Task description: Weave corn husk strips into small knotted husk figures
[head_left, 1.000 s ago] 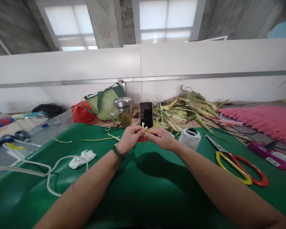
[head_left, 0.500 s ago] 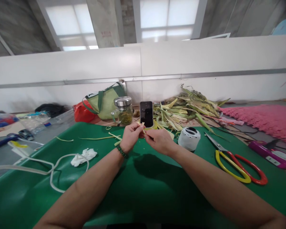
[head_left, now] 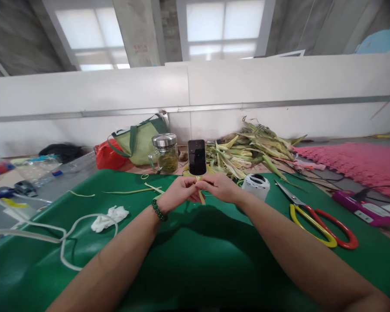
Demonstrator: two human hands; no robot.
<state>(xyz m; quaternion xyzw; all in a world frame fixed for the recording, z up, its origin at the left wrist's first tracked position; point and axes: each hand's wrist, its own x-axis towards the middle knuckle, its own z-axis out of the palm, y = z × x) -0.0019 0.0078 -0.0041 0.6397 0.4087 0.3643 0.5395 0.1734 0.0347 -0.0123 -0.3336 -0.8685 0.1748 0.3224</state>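
Note:
Both hands meet over the green mat (head_left: 198, 268), just in front of a propped-up phone (head_left: 197, 158). A narrow, pale yellow-green corn husk strip (head_left: 202, 198) is pinched between them, its lower end pointing down toward the mat. My left hand (head_left: 176, 193), below a green bead bracelet, is closed on the strip. From the other side, the closed fingers of my right hand (head_left: 221, 187) grip it near its top. Fingers cover much of the strip, so its folded or tied part is hard to make out. Thin husk strips (head_left: 130, 191) lie left of my left hand.
Right of my hands stand a white roll (head_left: 256, 186) and large scissors (head_left: 313, 223) with red and yellow handles. Behind are a lidded glass mug (head_left: 167, 158), a green bag (head_left: 141, 143) and a husk pile (head_left: 260, 145). Crumpled tissue (head_left: 108, 218) and white cord (head_left: 65, 234) lie left.
My hands have turned and come down slightly, and the strip's end now hangs below the fingers. The view has shifted a little; the things on the mat stay in place.

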